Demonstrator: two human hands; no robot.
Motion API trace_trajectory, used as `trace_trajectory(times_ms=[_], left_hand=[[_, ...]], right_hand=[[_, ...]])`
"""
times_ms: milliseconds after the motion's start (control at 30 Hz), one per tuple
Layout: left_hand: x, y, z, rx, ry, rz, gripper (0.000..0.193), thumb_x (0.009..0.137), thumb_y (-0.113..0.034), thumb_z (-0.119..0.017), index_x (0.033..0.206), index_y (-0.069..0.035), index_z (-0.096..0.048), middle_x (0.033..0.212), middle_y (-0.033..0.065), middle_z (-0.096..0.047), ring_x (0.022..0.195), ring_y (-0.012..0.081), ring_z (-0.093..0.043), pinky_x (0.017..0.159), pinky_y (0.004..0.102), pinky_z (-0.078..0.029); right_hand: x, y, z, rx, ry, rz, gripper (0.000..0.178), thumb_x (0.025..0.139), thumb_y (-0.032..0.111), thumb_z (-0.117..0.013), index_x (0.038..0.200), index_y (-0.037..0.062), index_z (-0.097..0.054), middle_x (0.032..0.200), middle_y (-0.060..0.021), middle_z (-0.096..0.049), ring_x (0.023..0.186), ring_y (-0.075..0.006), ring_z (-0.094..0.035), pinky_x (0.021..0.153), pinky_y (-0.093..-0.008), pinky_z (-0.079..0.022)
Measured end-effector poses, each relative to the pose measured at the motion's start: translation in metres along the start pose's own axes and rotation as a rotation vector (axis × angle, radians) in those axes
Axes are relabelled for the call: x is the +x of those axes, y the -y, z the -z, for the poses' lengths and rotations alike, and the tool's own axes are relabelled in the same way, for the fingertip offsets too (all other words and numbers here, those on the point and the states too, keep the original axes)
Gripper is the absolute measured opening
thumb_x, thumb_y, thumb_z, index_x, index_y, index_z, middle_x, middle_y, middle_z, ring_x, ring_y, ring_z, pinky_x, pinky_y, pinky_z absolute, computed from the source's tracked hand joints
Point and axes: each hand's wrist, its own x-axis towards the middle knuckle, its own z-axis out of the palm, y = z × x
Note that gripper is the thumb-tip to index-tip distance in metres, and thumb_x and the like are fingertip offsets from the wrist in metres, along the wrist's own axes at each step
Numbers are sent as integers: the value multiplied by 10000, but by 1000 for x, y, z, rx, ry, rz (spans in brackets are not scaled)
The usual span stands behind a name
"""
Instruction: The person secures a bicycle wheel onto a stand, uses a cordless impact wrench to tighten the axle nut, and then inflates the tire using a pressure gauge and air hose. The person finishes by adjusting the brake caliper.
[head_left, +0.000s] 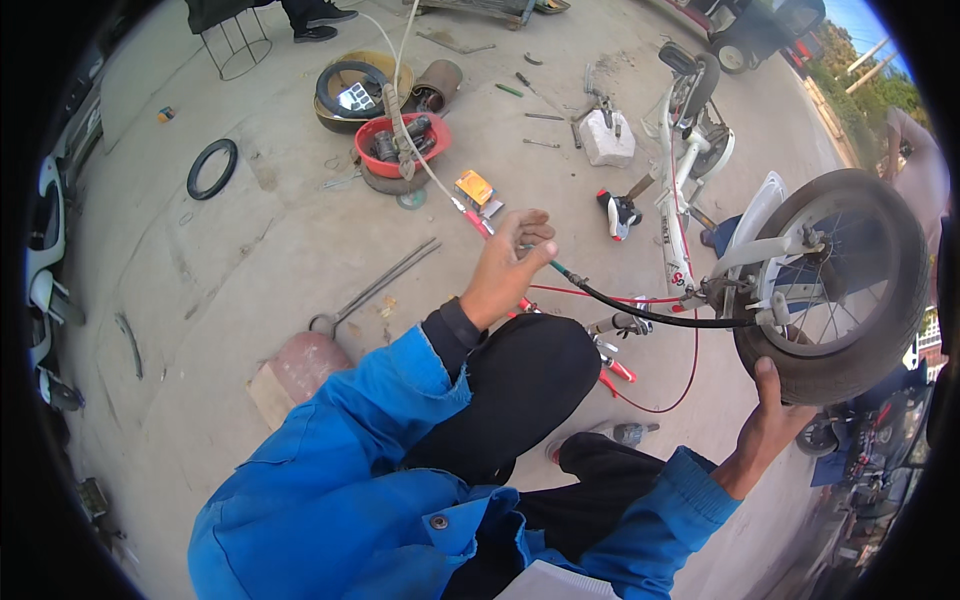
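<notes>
My left hand [510, 262] is closed around the green-ended handle of an air hose. From it a black hose [650, 314] runs right to the hub area of a small spoked wheel [845, 285]; whether it sits on the valve I cannot tell. A pale supply line [425, 165] with a red coupling [472, 217] comes down to the same hand. My right hand [765, 430] grips the black tyre [850, 375] at its lower edge, thumb on the tread. The wheel belongs to a white bicycle [672, 225] turned over on the ground, its red-gripped handlebar [618, 368] near my knee.
A red bowl [432, 150] of parts and a tan basin [385, 65] with a tyre stand ahead. Nearby are an orange box [474, 187], a pale block [607, 140] and scattered tools. A black tyre [212, 168] lies left. Another person [915, 160] is at the right.
</notes>
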Motion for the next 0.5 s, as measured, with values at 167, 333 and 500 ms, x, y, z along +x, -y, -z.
trace_trajectory(times_ms=[167,333,500], left_hand=[[37,146,112,-146,-300,610,850,955,-410,-817,1520,78,-412,1516,233,-496,1458,335,-440,1218,508,-366],[83,259,127,-146,-413,791,814,903,-480,-860,1444,-7,-476,1565,191,-445,1543,335,-342,1285,547,-239],[121,291,133,-336,-397,717,672,901,-420,-870,1399,-106,-546,1402,88,-610,1376,253,-528,1240,565,-232]], right_hand=[[-1,0,1,-52,-29,11,810,837,279,-855,1484,-91,-540,1376,-227,-666,1257,-317,-668,1157,-453,-495],[-1,1,1,-94,-53,16,907,795,423,-895,1431,-109,-528,1384,-215,-593,1247,-310,-633,1074,-451,-556],[-5,-3,3,-197,-90,24,958,802,566,-849,1396,-121,-543,1364,-201,-566,1267,-311,-582,1090,-452,-474]])
